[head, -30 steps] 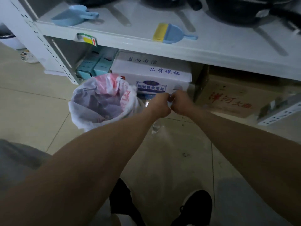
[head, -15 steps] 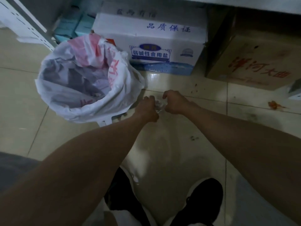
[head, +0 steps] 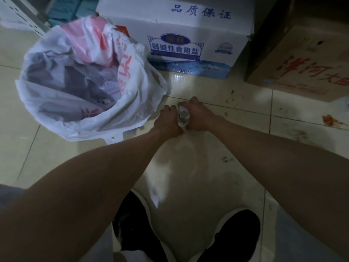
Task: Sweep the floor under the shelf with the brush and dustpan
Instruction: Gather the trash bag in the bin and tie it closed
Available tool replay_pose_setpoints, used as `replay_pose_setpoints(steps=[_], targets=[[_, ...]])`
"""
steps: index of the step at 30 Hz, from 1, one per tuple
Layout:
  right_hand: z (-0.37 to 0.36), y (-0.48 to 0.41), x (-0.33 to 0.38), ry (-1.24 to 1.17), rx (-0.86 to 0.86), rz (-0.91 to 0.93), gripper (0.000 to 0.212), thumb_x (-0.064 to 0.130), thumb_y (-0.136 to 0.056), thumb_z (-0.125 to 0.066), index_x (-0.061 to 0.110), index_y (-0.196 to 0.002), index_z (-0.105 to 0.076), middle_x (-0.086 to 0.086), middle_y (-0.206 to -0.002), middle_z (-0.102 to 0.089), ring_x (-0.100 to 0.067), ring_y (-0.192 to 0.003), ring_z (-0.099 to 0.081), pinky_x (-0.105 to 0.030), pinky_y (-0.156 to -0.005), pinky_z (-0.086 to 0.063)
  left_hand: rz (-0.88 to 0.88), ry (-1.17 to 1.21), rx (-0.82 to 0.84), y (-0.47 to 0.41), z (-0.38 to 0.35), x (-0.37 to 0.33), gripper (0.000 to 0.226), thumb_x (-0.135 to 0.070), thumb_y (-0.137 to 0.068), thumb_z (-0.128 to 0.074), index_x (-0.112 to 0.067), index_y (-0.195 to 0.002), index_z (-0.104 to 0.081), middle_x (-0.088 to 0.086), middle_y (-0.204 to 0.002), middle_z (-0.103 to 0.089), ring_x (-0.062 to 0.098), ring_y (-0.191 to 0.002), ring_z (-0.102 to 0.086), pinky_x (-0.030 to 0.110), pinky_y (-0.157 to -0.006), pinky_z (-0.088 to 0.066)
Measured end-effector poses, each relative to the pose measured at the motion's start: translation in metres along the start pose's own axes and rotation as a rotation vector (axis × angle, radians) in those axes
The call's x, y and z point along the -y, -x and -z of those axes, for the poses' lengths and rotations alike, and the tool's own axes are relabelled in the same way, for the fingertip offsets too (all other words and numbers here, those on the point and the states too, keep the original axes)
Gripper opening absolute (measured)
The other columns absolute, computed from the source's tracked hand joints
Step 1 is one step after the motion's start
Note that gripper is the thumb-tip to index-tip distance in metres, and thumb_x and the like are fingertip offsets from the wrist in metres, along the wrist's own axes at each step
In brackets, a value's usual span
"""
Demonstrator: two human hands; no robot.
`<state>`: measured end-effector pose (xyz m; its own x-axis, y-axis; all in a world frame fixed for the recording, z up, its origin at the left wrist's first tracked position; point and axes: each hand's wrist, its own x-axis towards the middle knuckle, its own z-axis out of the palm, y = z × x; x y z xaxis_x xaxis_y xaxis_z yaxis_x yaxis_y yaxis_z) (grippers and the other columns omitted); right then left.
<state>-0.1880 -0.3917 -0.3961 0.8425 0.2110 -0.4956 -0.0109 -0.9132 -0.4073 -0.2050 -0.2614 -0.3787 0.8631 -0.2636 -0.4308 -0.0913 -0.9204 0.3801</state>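
The floor (head: 243, 135) is pale tile, and it has little dark bits (head: 225, 159) on it near the boxes. There is one orange-red blob (head: 330, 120) far to the right. Low over the floor, the left hand (head: 167, 121) and the right hand (head: 201, 116) are side by side. Both have their fingers curled tight on a scrunched lump of clear plastic (head: 182, 116) held between them. Just left of the hands stands a bin (head: 47, 112) with a white and pink bag in it. Behind the hands sits a white box (head: 188, 33) with blue writing, and a brown box (head: 306, 63) with red writing is beside it. Two black shoes (head: 237, 233) are at the bottom
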Motion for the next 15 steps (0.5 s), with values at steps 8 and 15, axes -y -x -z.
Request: replay_pose_setpoints(steps=[8, 15], targets=[[-0.020, -0.003, -0.013, -0.103, -0.050, 0.023, 0.060, 0.057, -0.061, -0.053, 0.028, -0.113, -0.058, -0.007, -0.113, -0.055, -0.022, -0.093, -0.055, -0.029, -0.080, -0.046, -0.074, 0.035, -0.048, -0.010, -0.016, 0.002, 0.053, -0.029, -0.084, -0.065, -0.001, -0.126, -0.049, 0.017, -0.119, -0.052, 0.034, -0.113, -0.045, 0.037, -0.092, -0.035], [-0.009, 0.014, -0.008, -0.169, -0.127, 0.019, 0.015, 0.015, -0.074, -0.062, 0.008, -0.086, -0.068, -0.011, -0.097, -0.069, -0.026, -0.092, -0.064, -0.036, -0.078, -0.052, 0.010, 0.188, -0.090, -0.011, -0.026, 0.008, 0.023, -0.014, -0.081, -0.064, 0.000, -0.099, -0.061, 0.021, -0.104, -0.062, 0.035, -0.100, -0.058, 0.028, -0.076, -0.039]])
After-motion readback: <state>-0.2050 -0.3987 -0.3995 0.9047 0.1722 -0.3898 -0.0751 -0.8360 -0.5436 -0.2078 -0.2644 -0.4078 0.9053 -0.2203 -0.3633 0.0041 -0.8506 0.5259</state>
